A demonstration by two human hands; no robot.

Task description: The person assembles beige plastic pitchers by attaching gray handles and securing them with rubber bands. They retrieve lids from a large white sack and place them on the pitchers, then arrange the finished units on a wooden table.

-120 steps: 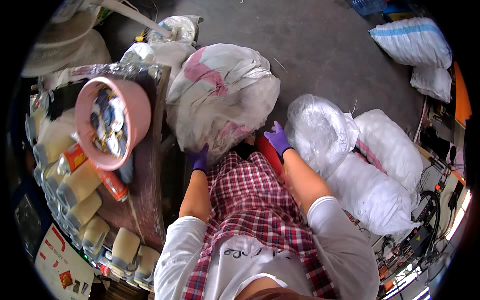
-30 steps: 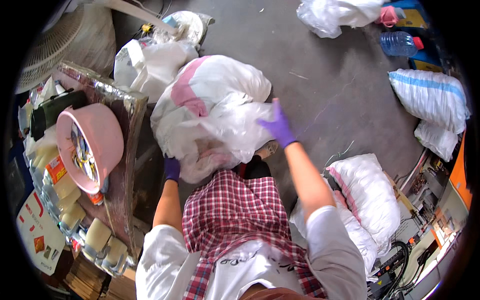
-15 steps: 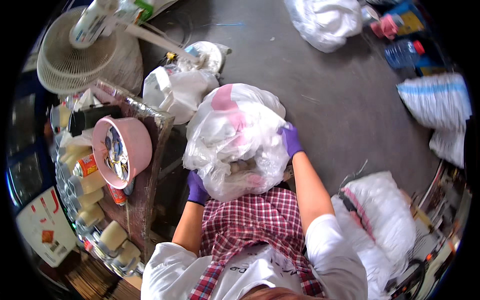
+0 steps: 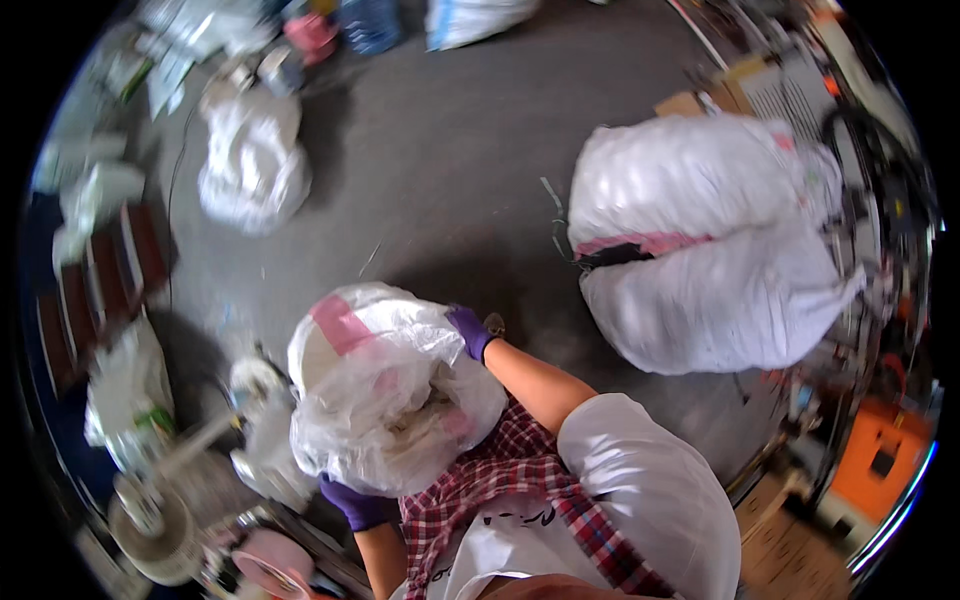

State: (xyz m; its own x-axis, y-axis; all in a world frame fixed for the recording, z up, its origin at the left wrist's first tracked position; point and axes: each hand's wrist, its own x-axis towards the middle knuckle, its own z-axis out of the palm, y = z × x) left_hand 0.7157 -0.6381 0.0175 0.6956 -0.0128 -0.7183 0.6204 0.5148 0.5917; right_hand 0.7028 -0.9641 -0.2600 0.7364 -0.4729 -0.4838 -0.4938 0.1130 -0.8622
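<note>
And here the white bag is held close to the checked apron, at the near left, its pink band to the far side and clear plastic crumpled over the near side. It is grasped from both sides: the far right edge is clutched by the right grip, a purple glove, while the near left side is clasped by the left grip, its fingertips lost to view. With a load this floppy, the weight is best shared evenly, thicker folds being gathered into each palm rather than thin film, which could tear or slip. The open mouth should be kept upward lest anything be spilled, and the bulk is best kept snug to the body during any turn.

Now the changes! Against half a second ago, the whole view has been swung round to the right: the two stuffed sacks, then at the near right, are now seen farther off. The pink bucket is now found at the near left rim beside the fan; the loose see-through bag has gone from far right to far left. Throughout, the white bag has been kept between both hands.
</note>
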